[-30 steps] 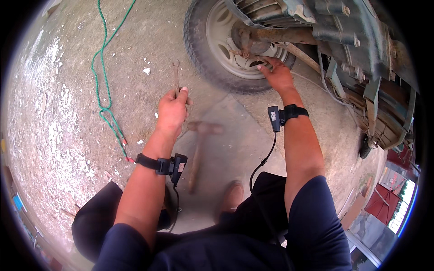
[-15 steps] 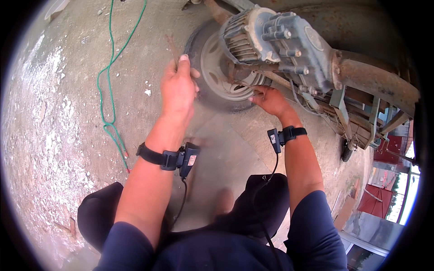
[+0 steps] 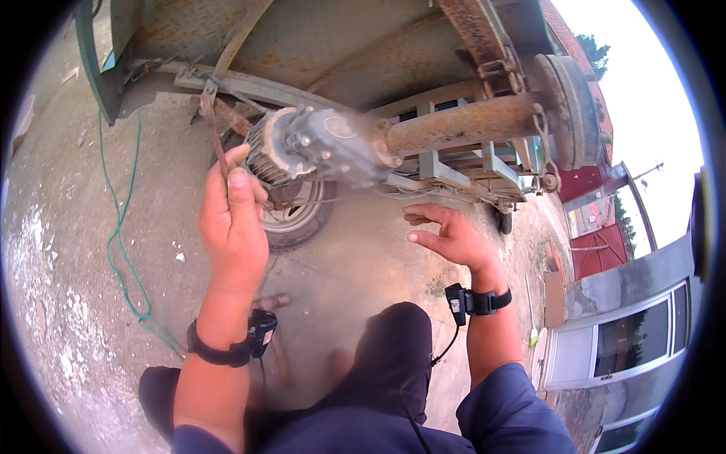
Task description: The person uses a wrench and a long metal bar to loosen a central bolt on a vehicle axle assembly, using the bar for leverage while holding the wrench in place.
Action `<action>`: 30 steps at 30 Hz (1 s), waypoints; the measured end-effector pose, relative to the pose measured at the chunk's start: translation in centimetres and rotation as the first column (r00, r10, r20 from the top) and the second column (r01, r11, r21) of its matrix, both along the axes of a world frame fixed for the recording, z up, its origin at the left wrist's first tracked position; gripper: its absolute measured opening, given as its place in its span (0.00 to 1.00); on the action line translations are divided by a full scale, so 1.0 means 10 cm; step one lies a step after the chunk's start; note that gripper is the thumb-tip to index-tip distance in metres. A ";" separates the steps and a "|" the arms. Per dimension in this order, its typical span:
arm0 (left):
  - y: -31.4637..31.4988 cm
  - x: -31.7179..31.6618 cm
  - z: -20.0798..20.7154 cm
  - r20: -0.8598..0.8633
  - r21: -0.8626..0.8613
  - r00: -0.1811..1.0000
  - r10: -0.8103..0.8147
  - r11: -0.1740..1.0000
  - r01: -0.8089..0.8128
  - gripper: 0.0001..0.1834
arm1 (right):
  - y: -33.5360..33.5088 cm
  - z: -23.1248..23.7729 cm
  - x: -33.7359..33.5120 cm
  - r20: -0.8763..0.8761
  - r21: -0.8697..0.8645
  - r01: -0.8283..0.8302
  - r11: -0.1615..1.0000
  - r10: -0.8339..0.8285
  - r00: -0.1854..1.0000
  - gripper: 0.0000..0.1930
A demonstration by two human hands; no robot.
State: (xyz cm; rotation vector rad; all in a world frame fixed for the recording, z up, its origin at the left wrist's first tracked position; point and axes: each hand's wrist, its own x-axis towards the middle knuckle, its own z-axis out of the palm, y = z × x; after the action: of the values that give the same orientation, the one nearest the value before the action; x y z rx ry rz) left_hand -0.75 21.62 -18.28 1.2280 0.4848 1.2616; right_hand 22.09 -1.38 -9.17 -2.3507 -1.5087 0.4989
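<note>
My left hand [image 3: 234, 219] is closed round a thin rusty rod [image 3: 218, 144], which rises from between thumb and fingers toward the vehicle's underside. Whether its upper end joins the frame, I cannot tell. Just right of that hand is a grey finned motor with a gearbox [image 3: 325, 144], fixed to a rusty axle tube [image 3: 461, 127]. Below the motor a tyred wheel [image 3: 291, 219] lies on the ground, partly covered by it. My right hand [image 3: 450, 236] is held below the axle tube, thumb and fingers apart, touching nothing I can see.
A round drum [image 3: 566, 112] caps the axle's right end. Overhead is the rusty vehicle bed [image 3: 363, 49]. A green rope [image 3: 119, 227] runs along the concrete at left. What looks like a hammer [image 3: 274, 302] lies by my left forearm. A windowed building [image 3: 628, 337] stands at right.
The view has swung right and up, showing more of the axle and bed. My right hand has left the wheel rim and opened. My left hand has come up beside the motor with the rod.
</note>
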 end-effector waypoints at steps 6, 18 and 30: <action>-0.18 0.01 0.09 -0.103 0.160 0.986 -0.128 0.977 0.143 0.20 | -0.79 1.02 -0.26 -0.277 0.320 0.355 0.879 -0.271 0.922 0.17; -0.55 0.56 0.58 -0.177 0.358 0.936 -0.303 0.866 0.348 0.20 | 0.05 1.96 0.20 0.299 0.731 -0.077 0.678 -0.216 0.929 0.48; -0.60 0.87 0.77 -0.111 0.469 0.936 -0.335 0.813 0.346 0.21 | 0.22 1.89 0.10 0.053 0.841 0.125 0.527 -0.310 0.949 0.30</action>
State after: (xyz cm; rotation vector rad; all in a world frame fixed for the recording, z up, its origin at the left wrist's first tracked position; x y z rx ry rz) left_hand 7.99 15.65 -10.54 1.6656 -0.0569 1.0842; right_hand 23.07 0.87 9.72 -1.7580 -1.0952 -0.4758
